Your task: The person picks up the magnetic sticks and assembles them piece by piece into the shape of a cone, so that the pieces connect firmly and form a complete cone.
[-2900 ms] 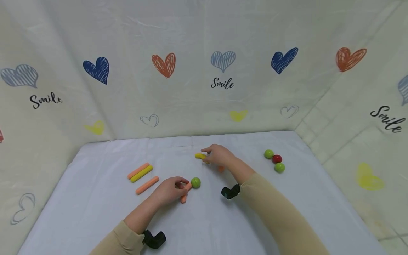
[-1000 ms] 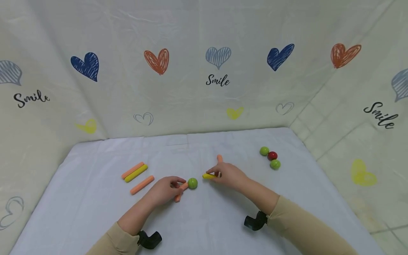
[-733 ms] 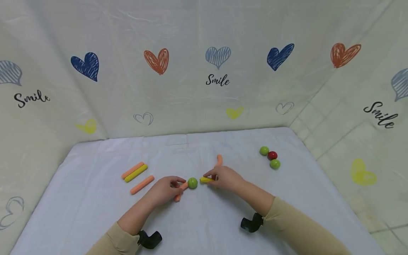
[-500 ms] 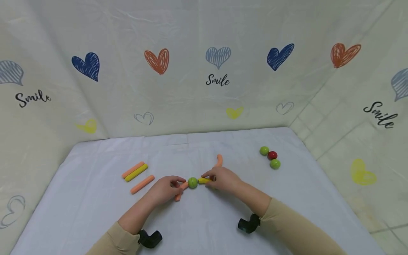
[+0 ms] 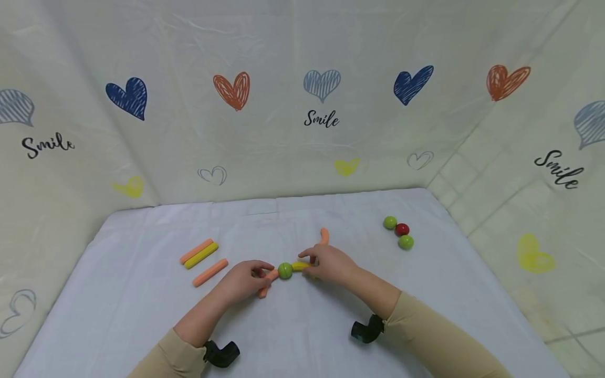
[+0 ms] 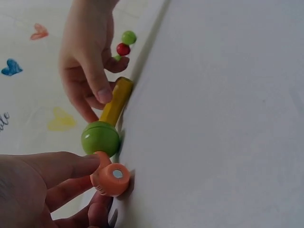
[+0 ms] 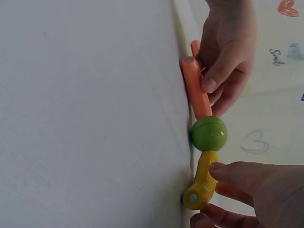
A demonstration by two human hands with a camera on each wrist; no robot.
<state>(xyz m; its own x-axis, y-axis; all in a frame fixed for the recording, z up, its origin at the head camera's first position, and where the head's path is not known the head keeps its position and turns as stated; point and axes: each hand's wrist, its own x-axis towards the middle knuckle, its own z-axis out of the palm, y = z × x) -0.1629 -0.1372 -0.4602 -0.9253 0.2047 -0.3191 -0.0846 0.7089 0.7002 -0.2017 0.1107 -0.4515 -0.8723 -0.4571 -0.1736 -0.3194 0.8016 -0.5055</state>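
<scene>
A green ball point(image 5: 285, 271) sits on the white cloth point(image 5: 302, 325) between both hands, joined to two sticks. The left hand point(image 5: 246, 281) pinches the orange stick point(image 5: 267, 282) on its side; the right hand point(image 5: 328, 262) pinches the yellow stick point(image 5: 300, 266) opposite. Beyond the right hand lies a curved orange piece point(image 5: 324, 236).

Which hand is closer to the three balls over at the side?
Right. The right hand holds the yellow stick nearer the three balls; the left hand, holding the orange stick, sits farther across the table.
</scene>
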